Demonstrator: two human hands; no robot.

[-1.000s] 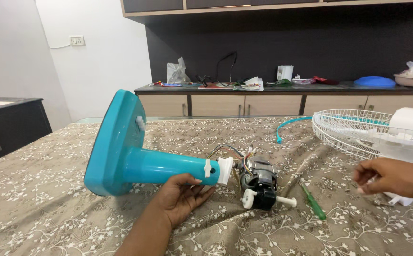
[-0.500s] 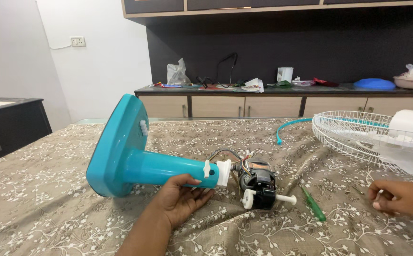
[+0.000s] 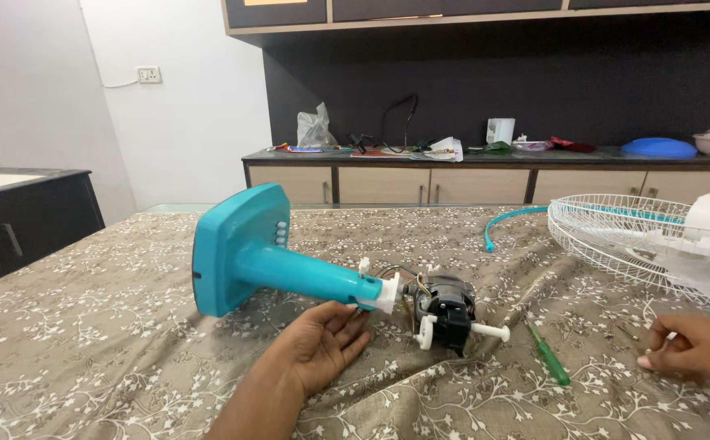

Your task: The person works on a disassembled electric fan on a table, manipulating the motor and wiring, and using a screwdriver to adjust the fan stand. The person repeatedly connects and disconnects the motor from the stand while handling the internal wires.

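On the floral bedspread [image 3: 86, 358] lies a teal plastic fan stand [image 3: 265, 261], its neck ending in a bare black motor [image 3: 446, 310] with a white shaft. The left hand [image 3: 322, 342] lies palm-up and released under the neck, touching it. The right hand [image 3: 697, 346] is loosely curled; what its grip holds, I cannot tell. Between them lies a green screwdriver [image 3: 549, 358]; behind, a white wire grille [image 3: 632, 236]. On the far bench [image 3: 469, 156] stand a crumpled bag [image 3: 314, 129] and a blue lid [image 3: 658, 148].

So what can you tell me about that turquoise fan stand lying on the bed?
The turquoise fan stand looks like glossy plastic: a flat, rounded-square base carrying small white buttons and a tapering neck. It lies on its side on the floral bedspread, base tipped up on edge. A white collar at the neck's end joins a bare black motor with loose wires. The left hand, palm up, touches the neck from underneath.
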